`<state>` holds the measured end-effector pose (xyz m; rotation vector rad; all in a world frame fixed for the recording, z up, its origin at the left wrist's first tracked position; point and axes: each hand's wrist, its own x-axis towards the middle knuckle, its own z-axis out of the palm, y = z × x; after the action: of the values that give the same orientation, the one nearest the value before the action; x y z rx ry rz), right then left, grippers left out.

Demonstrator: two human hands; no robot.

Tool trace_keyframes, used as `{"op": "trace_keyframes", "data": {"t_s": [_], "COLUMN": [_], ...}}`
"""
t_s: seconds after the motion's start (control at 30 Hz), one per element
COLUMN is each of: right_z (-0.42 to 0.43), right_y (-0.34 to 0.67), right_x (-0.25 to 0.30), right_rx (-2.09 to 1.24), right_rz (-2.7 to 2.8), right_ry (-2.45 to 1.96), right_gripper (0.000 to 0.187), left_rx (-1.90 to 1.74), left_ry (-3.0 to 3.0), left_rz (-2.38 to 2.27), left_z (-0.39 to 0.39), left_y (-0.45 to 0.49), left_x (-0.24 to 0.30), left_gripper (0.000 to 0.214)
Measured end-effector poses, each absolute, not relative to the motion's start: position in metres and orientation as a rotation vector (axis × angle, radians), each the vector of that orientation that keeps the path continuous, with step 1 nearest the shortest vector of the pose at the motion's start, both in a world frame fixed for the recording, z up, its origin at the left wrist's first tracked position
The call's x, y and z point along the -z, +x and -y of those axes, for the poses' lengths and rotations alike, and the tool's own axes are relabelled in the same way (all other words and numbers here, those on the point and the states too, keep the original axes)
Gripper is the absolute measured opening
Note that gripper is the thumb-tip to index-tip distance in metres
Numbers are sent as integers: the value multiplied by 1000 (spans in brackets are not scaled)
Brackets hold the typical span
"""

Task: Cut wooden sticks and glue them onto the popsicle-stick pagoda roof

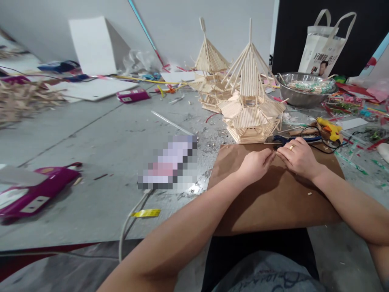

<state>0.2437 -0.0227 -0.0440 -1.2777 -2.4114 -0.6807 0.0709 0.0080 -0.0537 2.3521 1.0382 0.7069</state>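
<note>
Both my hands meet over the far edge of a brown cardboard sheet (273,202). My left hand (253,164) is closed in a pinch, its fingertips touching those of my right hand (296,156). The right hand, with a ring on one finger, is also closed in a pinch. Whatever is held between the fingertips is too small to make out. Just beyond the hands stands a wooden-stick pagoda model (251,99), and a second one (209,73) stands behind it. A yellow glue gun (330,129) and dark blue pliers (285,140) lie right of the model.
A steel bowl (305,99) of sticks and a white tote bag (325,46) stand at the back right. Magenta boxes lie at the left (33,190) and centre back (132,95). A pile of sticks (21,99) lies far left. A cable (127,227) crosses the grey table's near edge.
</note>
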Motion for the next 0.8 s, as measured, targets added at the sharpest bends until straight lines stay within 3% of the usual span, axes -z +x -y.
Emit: {"op": "trace_keyframes", "data": {"t_s": [0.27,0.43,0.67,0.8], "right_z": [22,16,14,21], "right_y": [238,245,248,243], "right_x": [44,50,54,49], "right_rx": [671,543,404,361], "right_rz": [2349,2330,2206,2147], "right_ry": [-1305,-1385,-1275,-1194], "right_gripper": [36,34,27,21], "left_rx": [-766,-976,-780,-883], "left_ry": [2288,1837,1254,1199], "left_rz": [-1133,-900,-650,-682], "left_z": [-3,-4,-6,-6], "left_y": [75,71,71,72], "left_x": [53,45,44,43], "left_gripper": [29,26,28,30]}}
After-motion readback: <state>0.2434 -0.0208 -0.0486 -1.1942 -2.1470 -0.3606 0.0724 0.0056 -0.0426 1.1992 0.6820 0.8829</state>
